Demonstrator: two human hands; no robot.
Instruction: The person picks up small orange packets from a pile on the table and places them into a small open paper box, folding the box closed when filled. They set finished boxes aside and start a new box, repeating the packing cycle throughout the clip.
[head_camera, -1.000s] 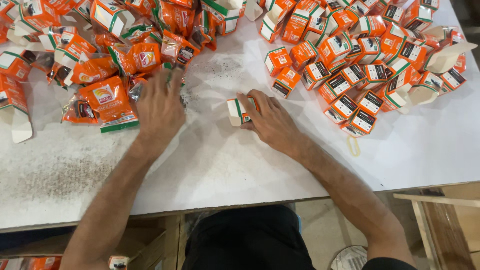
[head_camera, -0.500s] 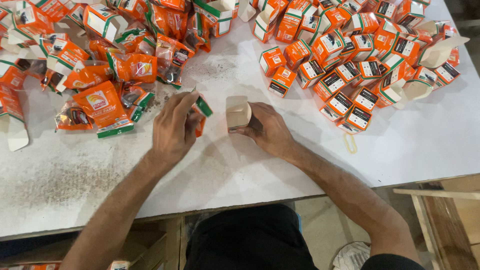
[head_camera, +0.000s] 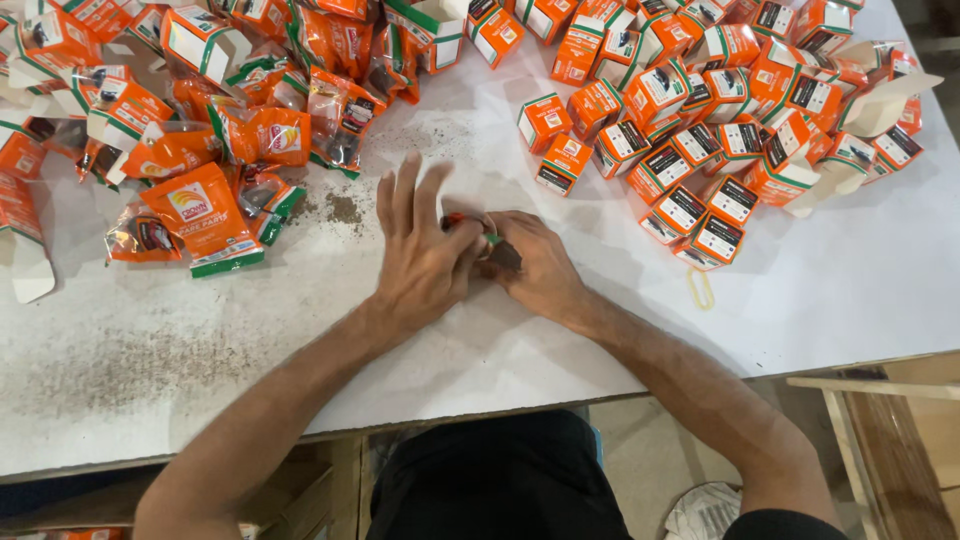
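Two hands meet at the table's middle: left hand (head_camera: 425, 255) and right hand (head_camera: 535, 265) both grasp one small orange carton (head_camera: 470, 225) between them, equally near.

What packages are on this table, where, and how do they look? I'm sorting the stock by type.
Small boxes: heaped at the far right of the white table, cube-shaped, orange with white and black label panels.
Pouches: piled at the far left, flat, shiny orange plastic with green edges.
Unfolded box blanks: left edge, flat, white inside.
Small box: mid-table between left hand and right hand, mostly hidden.
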